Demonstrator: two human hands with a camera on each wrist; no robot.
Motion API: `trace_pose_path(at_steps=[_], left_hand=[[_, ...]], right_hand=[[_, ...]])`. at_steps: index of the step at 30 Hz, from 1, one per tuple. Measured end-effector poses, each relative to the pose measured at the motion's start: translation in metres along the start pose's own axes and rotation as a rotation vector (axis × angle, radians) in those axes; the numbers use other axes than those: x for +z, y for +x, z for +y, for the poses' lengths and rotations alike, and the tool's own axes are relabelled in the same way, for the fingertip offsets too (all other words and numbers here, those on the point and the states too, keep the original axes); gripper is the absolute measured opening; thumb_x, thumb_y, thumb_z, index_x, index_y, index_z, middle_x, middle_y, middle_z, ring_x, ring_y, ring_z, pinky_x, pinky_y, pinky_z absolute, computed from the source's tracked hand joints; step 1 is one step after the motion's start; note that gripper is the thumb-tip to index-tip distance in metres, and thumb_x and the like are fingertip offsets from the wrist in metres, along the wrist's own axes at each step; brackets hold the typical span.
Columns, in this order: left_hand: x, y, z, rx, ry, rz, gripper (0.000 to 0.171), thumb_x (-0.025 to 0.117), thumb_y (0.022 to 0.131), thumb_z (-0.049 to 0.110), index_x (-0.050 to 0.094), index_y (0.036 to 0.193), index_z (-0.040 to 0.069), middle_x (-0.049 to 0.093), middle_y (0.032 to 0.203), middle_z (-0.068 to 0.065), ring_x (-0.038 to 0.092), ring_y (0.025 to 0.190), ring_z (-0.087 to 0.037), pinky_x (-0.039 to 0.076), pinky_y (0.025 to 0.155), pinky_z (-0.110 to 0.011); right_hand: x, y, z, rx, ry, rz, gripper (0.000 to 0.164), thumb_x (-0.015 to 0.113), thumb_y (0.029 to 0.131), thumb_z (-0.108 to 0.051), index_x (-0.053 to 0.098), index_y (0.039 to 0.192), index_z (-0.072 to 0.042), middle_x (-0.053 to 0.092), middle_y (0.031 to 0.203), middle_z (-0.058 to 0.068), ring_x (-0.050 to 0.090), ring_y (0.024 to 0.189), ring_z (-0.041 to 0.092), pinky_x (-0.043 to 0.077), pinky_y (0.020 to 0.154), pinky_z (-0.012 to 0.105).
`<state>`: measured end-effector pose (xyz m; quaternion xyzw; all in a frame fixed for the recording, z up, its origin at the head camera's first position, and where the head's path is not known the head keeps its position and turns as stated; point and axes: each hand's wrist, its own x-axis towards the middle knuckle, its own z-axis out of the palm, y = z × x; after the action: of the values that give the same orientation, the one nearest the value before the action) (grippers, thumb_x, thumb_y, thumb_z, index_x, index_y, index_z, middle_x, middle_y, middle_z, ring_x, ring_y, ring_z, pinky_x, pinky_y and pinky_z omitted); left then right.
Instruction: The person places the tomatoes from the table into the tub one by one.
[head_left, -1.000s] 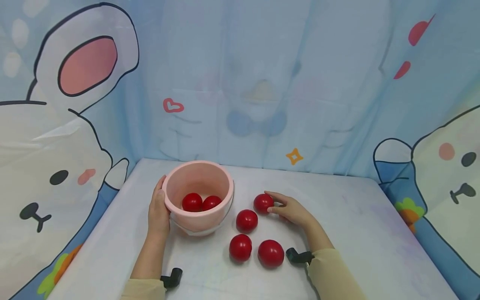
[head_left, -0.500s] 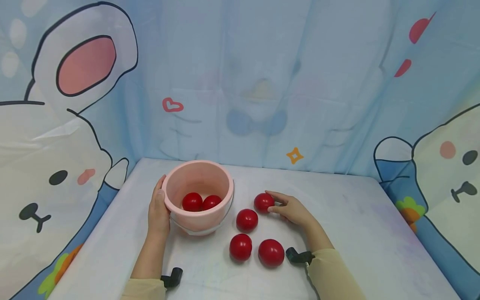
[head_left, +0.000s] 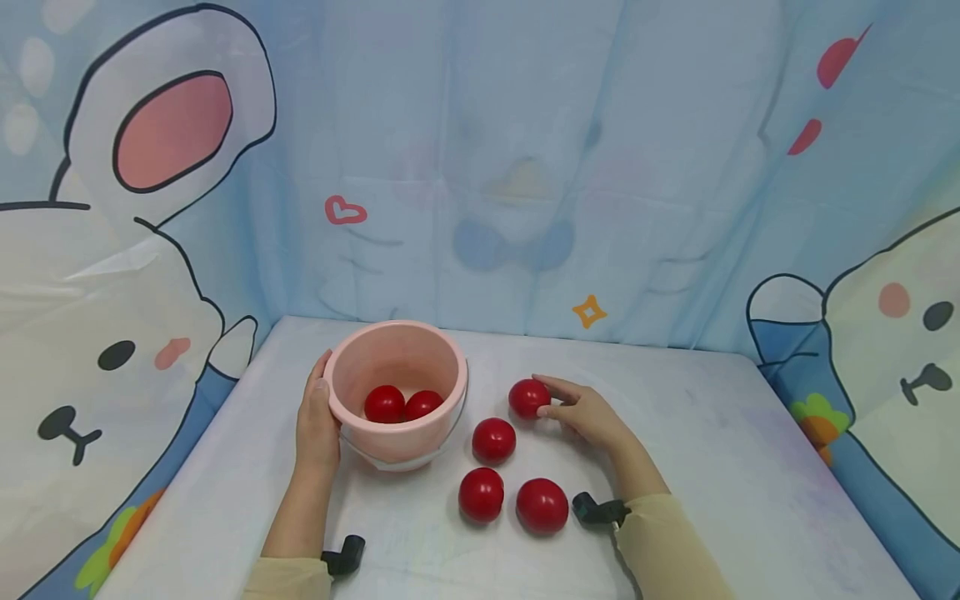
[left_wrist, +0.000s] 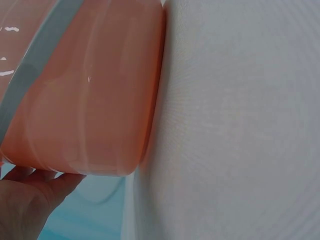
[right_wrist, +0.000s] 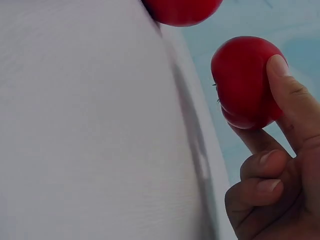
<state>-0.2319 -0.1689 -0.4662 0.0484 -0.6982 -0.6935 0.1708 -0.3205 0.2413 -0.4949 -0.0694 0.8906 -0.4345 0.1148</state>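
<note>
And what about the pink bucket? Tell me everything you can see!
The bucket is pink, smooth and shiny, like plastic, with a round, open top. It stands upright on the white table. Its thin, pale handle hangs down across the near side. Two red tomatoes can be seen inside. The left hand rests against its left side.

From my station I see a pink bucket (head_left: 396,443) with a white handle (head_left: 401,467). The tomatoes (head_left: 493,442) inside it and to its right are solid red. The table (head_left: 405,542) beneath it is white. Behind it, the pale blue curtain (head_left: 525,108) carries a red heart (head_left: 330,210) and an orange star (head_left: 588,301). On its near side, sleeves (head_left: 287,580) are pale yellow, wrist mounts (head_left: 347,556) black.
</note>
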Motion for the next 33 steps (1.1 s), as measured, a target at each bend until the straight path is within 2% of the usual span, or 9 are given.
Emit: trace_pose_path(at_steps=[3,10,16,25,33], left_hand=[[0.0,0.0,0.0,-0.004,-0.004,0.001,0.044,0.032,0.102,0.055,0.036,0.146,0.051,0.037,0.153,0.023,0.034,0.144,-0.008,0.042,0.112,-0.044],[0.0,-0.001,0.001,-0.016,-0.007,-0.002,0.044,0.033,0.102,0.055,0.035,0.146,0.051,0.036,0.153,0.024,0.033,0.145,-0.008,0.042,0.113,-0.044],[0.0,-0.001,0.003,-0.025,-0.013,-0.007,0.044,0.032,0.102,0.053,0.035,0.146,0.052,0.036,0.154,0.024,0.033,0.145,-0.009,0.041,0.114,-0.045],[0.0,-0.001,0.003,-0.02,-0.019,-0.008,0.044,0.033,0.102,0.053,0.035,0.146,0.052,0.036,0.153,0.024,0.033,0.144,-0.009,0.041,0.113,-0.046],[0.0,0.0,0.002,-0.034,-0.01,-0.002,0.045,0.034,0.101,0.055,0.035,0.146,0.051,0.037,0.154,0.022,0.033,0.145,-0.01,0.041,0.113,-0.046]], right_hand=[[-0.005,0.001,-0.007,-0.02,-0.01,0.0,0.067,0.076,0.074,-0.061,0.05,0.136,-0.053,0.052,0.147,0.001,0.056,0.085,0.024,0.05,0.063,0.029],[-0.022,0.004,-0.032,-0.061,-0.023,-0.011,0.066,0.075,0.075,-0.062,0.05,0.136,-0.054,0.054,0.145,0.0,0.052,0.067,0.027,0.049,0.057,0.031],[-0.036,0.005,-0.059,-0.107,-0.012,-0.008,0.064,0.074,0.078,-0.059,0.051,0.138,-0.05,0.058,0.14,0.002,0.044,0.054,0.022,0.045,0.052,0.028],[-0.054,0.009,-0.099,-0.185,-0.006,-0.048,0.062,0.074,0.081,-0.055,0.05,0.138,-0.049,0.063,0.127,0.002,0.041,0.054,0.02,0.04,0.049,0.028],[-0.066,0.016,-0.135,-0.246,-0.037,-0.102,0.062,0.076,0.081,-0.05,0.052,0.138,-0.048,0.062,0.132,-0.001,0.043,0.053,0.021,0.042,0.05,0.028]])
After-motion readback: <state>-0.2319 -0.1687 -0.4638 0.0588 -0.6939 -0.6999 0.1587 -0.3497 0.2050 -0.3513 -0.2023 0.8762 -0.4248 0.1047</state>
